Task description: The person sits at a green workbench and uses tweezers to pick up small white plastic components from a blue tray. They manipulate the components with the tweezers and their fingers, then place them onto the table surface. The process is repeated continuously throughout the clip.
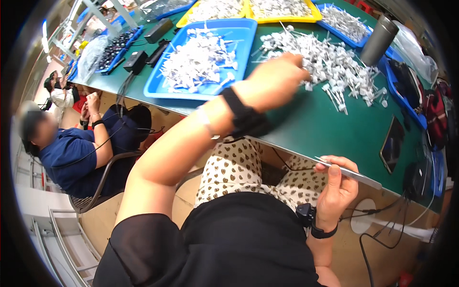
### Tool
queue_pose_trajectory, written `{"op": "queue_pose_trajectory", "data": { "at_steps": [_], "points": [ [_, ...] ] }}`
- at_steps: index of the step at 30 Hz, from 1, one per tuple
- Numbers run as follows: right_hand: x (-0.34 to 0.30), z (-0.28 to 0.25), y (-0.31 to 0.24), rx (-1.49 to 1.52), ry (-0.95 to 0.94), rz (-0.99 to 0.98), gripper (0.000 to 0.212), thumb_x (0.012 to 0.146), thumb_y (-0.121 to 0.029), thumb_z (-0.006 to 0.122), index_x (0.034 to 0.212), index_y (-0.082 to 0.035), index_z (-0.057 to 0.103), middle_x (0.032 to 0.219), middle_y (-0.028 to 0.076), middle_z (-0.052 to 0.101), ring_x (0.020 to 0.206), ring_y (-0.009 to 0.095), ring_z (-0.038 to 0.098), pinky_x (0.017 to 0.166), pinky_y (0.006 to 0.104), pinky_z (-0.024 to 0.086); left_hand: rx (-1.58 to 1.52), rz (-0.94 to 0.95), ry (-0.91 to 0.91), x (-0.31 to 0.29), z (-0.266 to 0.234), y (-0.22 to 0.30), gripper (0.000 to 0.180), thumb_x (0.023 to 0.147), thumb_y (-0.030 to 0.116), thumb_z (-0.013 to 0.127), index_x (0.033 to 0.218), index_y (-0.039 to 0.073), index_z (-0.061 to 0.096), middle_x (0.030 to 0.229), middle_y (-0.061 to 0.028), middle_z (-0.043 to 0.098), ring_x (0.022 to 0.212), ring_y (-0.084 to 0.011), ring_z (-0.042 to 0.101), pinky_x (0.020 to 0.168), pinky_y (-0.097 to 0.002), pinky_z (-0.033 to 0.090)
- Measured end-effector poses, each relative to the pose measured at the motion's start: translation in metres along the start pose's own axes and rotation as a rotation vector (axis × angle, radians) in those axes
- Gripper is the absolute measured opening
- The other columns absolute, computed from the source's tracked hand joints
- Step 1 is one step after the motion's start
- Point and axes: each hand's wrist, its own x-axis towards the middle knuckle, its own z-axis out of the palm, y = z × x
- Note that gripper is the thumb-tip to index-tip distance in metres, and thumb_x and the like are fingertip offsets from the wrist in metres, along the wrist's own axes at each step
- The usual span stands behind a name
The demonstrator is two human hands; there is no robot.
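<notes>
My left hand point(277, 79), blurred by motion, reaches across to the near left side of a loose pile of small white-grey parts with thin stems point(334, 62). Its fingertips bend down at the pile's edge, and whether they grip a part cannot be made out. At the table's near edge on the right, my right hand point(337, 186) is closed around a slim grey pointed tool point(361, 178). The tool's thin tip points left. Left of the pile lies a blue tray point(152, 86) holding a heap of similar white parts.
Yellow trays point(287, 20) and another blue tray point(366, 42) of white parts stand at the back. A dark grey bottle point(379, 40) stands at right, with a phone point(392, 144) nearer me. Black adapters point(136, 62) lie at left, where a seated person point(79, 153) works.
</notes>
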Motion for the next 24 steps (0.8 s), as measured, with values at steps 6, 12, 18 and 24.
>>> {"op": "queue_pose_trajectory", "data": {
  "at_steps": [6, 12, 18, 24],
  "points": [
    [0.000, -0.008, 0.002, -0.038, 0.023, -0.016, 0.014, 0.101, -0.009, 0.058, 0.107, 0.004, 0.059, 0.100, 0.013, 0.065, 0.082, 0.015, 0.064, 0.077, 0.0284, 0.055, 0.450, 0.206, -0.039, 0.043, 0.046, 0.007, 0.008, 0.077, 0.017, 0.063, 0.071, 0.014, 0.068, 0.093, -0.0076, 0.060, 0.094, -0.0252, 0.060, 0.074, -0.0372, 0.048],
    [-0.003, -0.002, 0.006, -0.067, -0.045, 0.024, 0.014, 0.103, -0.010, 0.055, 0.108, 0.002, 0.059, 0.100, 0.012, 0.064, 0.082, 0.015, 0.062, 0.075, 0.0273, 0.053, 0.430, 0.112, 0.016, 0.031, 0.053, -0.007, 0.011, 0.077, 0.016, 0.066, 0.083, 0.015, 0.075, 0.097, -0.0097, 0.064, 0.096, -0.0293, 0.062, 0.069, -0.0422, 0.048],
    [-0.007, -0.003, 0.001, -0.038, -0.032, 0.006, 0.013, 0.103, -0.009, 0.055, 0.108, 0.002, 0.059, 0.100, 0.012, 0.064, 0.082, 0.015, 0.062, 0.076, 0.0280, 0.054, -0.194, -0.139, 0.223, 0.013, 0.008, 0.012, 0.008, 0.081, 0.005, 0.068, 0.089, 0.006, 0.067, 0.085, -0.0135, 0.069, 0.079, -0.0306, 0.069, 0.069, -0.0409, 0.055],
    [-0.008, 0.010, 0.007, 0.101, -0.062, 0.006, 0.016, 0.101, -0.010, 0.058, 0.111, 0.003, 0.057, 0.104, 0.015, 0.066, 0.087, 0.020, 0.068, 0.081, 0.0329, 0.058, -1.219, -0.585, 0.093, -0.093, -0.031, 0.088, 0.016, 0.096, 0.015, 0.068, 0.104, 0.001, 0.069, 0.078, -0.0004, 0.065, 0.072, -0.0069, 0.062, 0.062, -0.0230, 0.050]
  ]
}}
